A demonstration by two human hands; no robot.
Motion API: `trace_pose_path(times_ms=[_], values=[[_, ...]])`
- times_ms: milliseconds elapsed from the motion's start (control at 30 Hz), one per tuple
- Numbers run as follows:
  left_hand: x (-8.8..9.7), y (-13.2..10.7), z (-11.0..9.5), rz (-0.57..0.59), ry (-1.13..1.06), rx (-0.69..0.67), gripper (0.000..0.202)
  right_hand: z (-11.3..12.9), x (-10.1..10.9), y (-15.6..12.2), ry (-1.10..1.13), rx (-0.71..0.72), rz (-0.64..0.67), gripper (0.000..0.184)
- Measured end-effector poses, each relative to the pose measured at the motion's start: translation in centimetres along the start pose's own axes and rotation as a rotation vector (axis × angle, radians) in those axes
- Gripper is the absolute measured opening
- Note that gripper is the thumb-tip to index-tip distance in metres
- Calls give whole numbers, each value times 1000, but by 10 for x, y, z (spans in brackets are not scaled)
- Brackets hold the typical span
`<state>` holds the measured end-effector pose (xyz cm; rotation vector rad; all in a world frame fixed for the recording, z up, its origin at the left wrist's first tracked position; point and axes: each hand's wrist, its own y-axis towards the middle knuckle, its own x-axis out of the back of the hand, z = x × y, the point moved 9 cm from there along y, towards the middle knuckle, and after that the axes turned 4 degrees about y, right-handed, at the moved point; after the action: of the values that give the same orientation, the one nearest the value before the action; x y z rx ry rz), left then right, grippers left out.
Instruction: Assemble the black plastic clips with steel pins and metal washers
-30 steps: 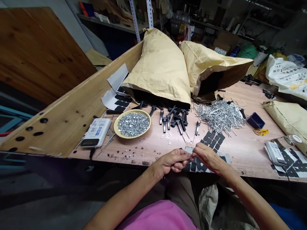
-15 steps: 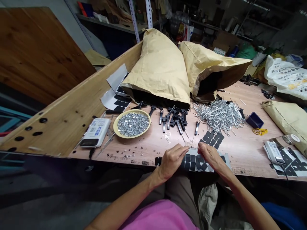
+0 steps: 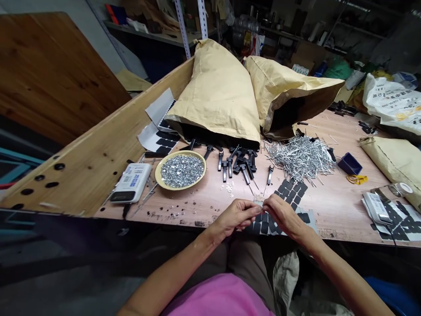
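My left hand and my right hand meet fingertip to fingertip above the table's front edge. Each has thumb and fingers pinched together; the tiny thing between them is mostly hidden and I cannot make it out. Under them lies a pale sheet with black adhesive pads. More dark pads lie just beyond my right hand. Past the fingertips are several black plastic parts, some with thin metal pins, and a few small washers.
A yellow bowl full of small metal pieces stands left, beside a white electronic box. A heap of metal pins lies right of centre, near a blue tray. Two large paper sacks lie behind. A wooden board edges the left.
My hands have come closer together and their fingertips now meet. The left hand has turned, its fingers now pointing right. The loose black pad near the table edge no longer shows.
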<state>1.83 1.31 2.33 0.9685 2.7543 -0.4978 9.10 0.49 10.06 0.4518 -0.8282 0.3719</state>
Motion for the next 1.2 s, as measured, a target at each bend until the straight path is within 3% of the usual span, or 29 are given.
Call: trace_pose_path(times_ms=[67,233,333,467,567,1200], values=[[-6,-1,6,86,-161,113,46,6,5,-2,21,84,-31,30],[-4,1,0,46,-192,87,46,4,21,-3,169,93,-149,19],[2,1,-13,-28,-104,-35,43,-5,23,-3,269,-4,-160,20],[12,-4,-41,-178,133,-307,26,-19,24,-5,401,-143,-202,18],[10,-8,-50,-206,242,-402,19,-23,23,-7,466,-186,-223,18],[12,-6,-41,-232,177,-364,20,-2,31,-4,199,-68,-317,13]])
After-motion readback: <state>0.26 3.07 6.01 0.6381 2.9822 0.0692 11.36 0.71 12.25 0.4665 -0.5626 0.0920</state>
